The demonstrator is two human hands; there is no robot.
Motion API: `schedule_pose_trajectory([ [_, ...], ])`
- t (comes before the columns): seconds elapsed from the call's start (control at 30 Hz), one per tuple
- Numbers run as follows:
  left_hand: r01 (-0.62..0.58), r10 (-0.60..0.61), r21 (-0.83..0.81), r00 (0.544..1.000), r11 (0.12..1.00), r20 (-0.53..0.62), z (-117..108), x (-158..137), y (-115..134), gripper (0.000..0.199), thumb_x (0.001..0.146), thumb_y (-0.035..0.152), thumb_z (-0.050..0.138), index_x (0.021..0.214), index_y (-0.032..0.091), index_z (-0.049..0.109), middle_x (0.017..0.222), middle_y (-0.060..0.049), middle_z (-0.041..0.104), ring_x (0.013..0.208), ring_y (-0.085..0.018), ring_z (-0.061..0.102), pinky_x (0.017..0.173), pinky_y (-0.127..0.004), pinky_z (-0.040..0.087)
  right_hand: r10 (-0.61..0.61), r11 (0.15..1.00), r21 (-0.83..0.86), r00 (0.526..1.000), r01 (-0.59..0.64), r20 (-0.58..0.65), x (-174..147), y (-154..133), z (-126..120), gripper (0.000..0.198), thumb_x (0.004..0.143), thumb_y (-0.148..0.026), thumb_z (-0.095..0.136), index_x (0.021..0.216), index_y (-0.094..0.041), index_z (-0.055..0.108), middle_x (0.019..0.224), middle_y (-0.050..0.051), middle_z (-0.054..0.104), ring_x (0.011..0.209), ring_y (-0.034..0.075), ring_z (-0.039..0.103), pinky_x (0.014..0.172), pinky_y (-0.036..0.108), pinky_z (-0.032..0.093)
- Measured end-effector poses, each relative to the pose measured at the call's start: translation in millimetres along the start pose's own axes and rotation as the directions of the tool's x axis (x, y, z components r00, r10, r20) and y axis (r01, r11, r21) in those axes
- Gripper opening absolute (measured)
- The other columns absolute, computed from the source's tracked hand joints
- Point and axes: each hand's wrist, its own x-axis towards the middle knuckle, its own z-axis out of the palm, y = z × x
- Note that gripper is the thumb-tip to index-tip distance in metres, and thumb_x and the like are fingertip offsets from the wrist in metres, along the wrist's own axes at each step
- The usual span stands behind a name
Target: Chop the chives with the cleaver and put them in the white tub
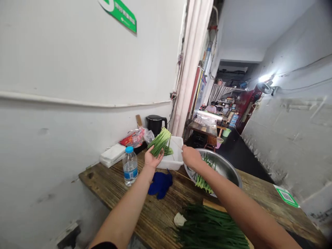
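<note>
My left hand (153, 158) is closed around a bunch of green chives (161, 141), pale ends pointing up and right, above a white plastic tub (177, 141). More chives lie inside the tub. Just right of the tub's rim, my right hand (192, 157) is closed, and what looks like a thin pale stick (176, 143) runs from its fingers towards the bunch. Beneath my right forearm, a large steel bowl (229, 170) holds cut chives (203, 183). Long dark green chives (210, 228) are heaped at the table's near side, partly over a wooden board (214, 205).
On the wooden table (155, 218) are a blue cloth or glove (160, 184), a water bottle (130, 167), white napkins (112, 155), plastic packets (133, 138) and a black kettle (154, 123). A wall borders the left. Farther back, a person (211, 108) is near another table (203, 128).
</note>
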Motion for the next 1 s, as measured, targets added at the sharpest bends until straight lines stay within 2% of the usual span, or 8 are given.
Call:
schedule_pose_trajectory([
  [0.27, 0.004, 0.002, -0.07, 0.996, 0.998, 0.09, 10.6, -5.8, -4.0, 0.021, 0.088, 0.027, 0.054, 0.098, 0.013, 0.066, 0.084, -0.011, 0.072, 0.079, -0.024, 0.069, 0.073, -0.038, 0.057, -0.098, 0.985, -0.161, 0.977, 0.068, -0.187, 29.9, -9.2, 9.5, 0.032, 0.102, -0.025, 0.027, 0.113, -0.015, 0.055, 0.092, 0.011, 0.073, 0.088, 0.022, 0.07, 0.068, 0.028, 0.046],
  [0.47, -0.317, 0.324, 0.407, 0.944, 0.857, 0.053, -20.7, -49.8, -32.8, 0.023, 0.082, 0.028, 0.064, 0.103, 0.02, 0.063, 0.114, -0.01, 0.065, 0.109, -0.02, 0.058, 0.095, -0.031, 0.042, -0.157, 0.978, -0.178, 0.948, 0.11, -0.277, 48.9, -8.5, 8.6, 0.034, 0.102, -0.025, 0.027, 0.103, -0.017, 0.06, 0.103, 0.01, 0.069, 0.091, 0.02, 0.067, 0.067, 0.026, 0.045],
  [0.5, -0.365, 0.372, 0.482, 0.924, 0.797, 0.084, -36.3, -62.4, -40.6, 0.025, 0.076, 0.023, 0.07, 0.1, 0.02, 0.064, 0.11, -0.009, 0.066, 0.107, -0.02, 0.057, 0.095, -0.029, 0.039, -0.156, 0.977, -0.181, 0.949, 0.109, -0.274, 52.2, -9.4, 9.6, 0.034, 0.101, -0.024, 0.028, 0.104, -0.017, 0.061, 0.103, 0.01, 0.069, 0.09, 0.02, 0.067, 0.066, 0.026, 0.045],
  [0.53, -0.473, 0.441, 0.702, 0.863, 0.533, 0.247, -54.1, -75.0, -48.4, 0.018, 0.079, 0.028, 0.067, 0.095, 0.019, 0.065, 0.101, -0.009, 0.067, 0.098, -0.021, 0.059, 0.089, -0.03, 0.04, -0.151, 0.979, -0.175, 0.953, 0.106, -0.264, 55.6, -10.5, 11.3, 0.033, 0.1, -0.022, 0.029, 0.104, -0.016, 0.061, 0.101, 0.011, 0.069, 0.09, 0.021, 0.067, 0.065, 0.026, 0.044],
  [0.6, -0.582, 0.358, 0.808, 0.737, -0.095, 0.573, -91.8, -97.2, -62.3, 0.025, 0.089, 0.034, 0.051, 0.07, 0.02, 0.059, 0.077, -0.008, 0.062, 0.078, -0.02, 0.055, 0.076, -0.032, 0.037, -0.133, 0.985, -0.136, 0.962, 0.103, -0.239, 62.8, -13.6, 16.8, 0.031, 0.098, -0.018, 0.032, 0.106, -0.015, 0.062, 0.1, 0.012, 0.07, 0.091, 0.022, 0.067, 0.067, 0.027, 0.044],
  [0.67, -0.52, 0.207, 0.742, 0.742, -0.423, 0.638, -125.7, -111.2, -72.5, 0.036, 0.093, 0.032, 0.038, 0.061, 0.02, 0.051, 0.066, -0.007, 0.058, 0.067, -0.019, 0.053, 0.066, -0.034, 0.031, -0.108, 0.992, -0.085, 0.97, 0.092, -0.219, 70.6, -17.6, 24.0, 0.031, 0.096, -0.015, 0.034, 0.107, -0.014, 0.062, 0.099, 0.013, 0.071, 0.093, 0.022, 0.067, 0.07, 0.027, 0.044],
  [0.8, -0.367, 0.079, 0.752, 0.872, -0.548, 0.484, -162.0, -114.3, -80.5, 0.041, 0.094, 0.028, 0.026, 0.06, 0.02, 0.047, 0.064, -0.007, 0.06, 0.064, -0.018, 0.058, 0.062, -0.034, 0.029, -0.026, 1.0, -0.004, 0.977, 0.026, -0.21, 90.8, -27.4, 42.8, 0.035, 0.099, -0.02, 0.028, 0.108, -0.016, 0.062, 0.101, 0.013, 0.071, 0.099, 0.023, 0.066, 0.075, 0.028, 0.045],
  [1.0, -0.319, 0.009, 0.74, 0.916, -0.593, 0.402, -161.3, -109.0, -80.2, 0.039, 0.093, 0.027, 0.03, 0.062, 0.02, 0.053, 0.067, -0.007, 0.066, 0.069, -0.019, 0.064, 0.062, -0.034, 0.031, 0.179, 0.976, 0.138, 0.982, -0.168, -0.066, 130.0, -40.7, 96.5, 0.041, 0.101, -0.02, 0.025, 0.109, -0.013, 0.065, 0.112, 0.015, 0.07, 0.102, 0.021, 0.067, 0.075, 0.026, 0.047],
])
